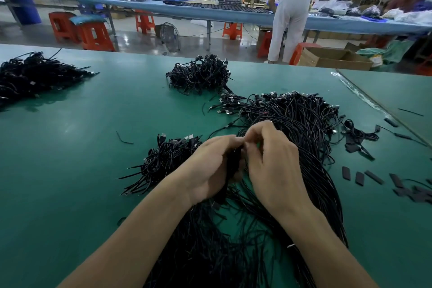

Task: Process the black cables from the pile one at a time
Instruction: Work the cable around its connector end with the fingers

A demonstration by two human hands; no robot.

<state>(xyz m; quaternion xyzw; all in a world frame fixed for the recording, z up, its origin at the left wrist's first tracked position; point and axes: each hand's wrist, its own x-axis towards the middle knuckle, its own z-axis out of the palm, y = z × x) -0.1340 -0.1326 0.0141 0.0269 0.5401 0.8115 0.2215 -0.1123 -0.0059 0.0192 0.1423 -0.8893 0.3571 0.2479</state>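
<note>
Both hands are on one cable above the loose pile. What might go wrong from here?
1. The cable, gripped by the left hand and pinched by the right hand, sits right over the loose pile; neighbouring strands may snag and lift with it.
2. The small heap of bundles lies close beside that pile, so the two might get mixed.

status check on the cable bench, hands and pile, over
Left hand grips one bunched thin black cable, right hand pinches its top. Large loose pile of black cables underneath. Flat black sleeve pieces lie to the right, nothing blocking.
</note>
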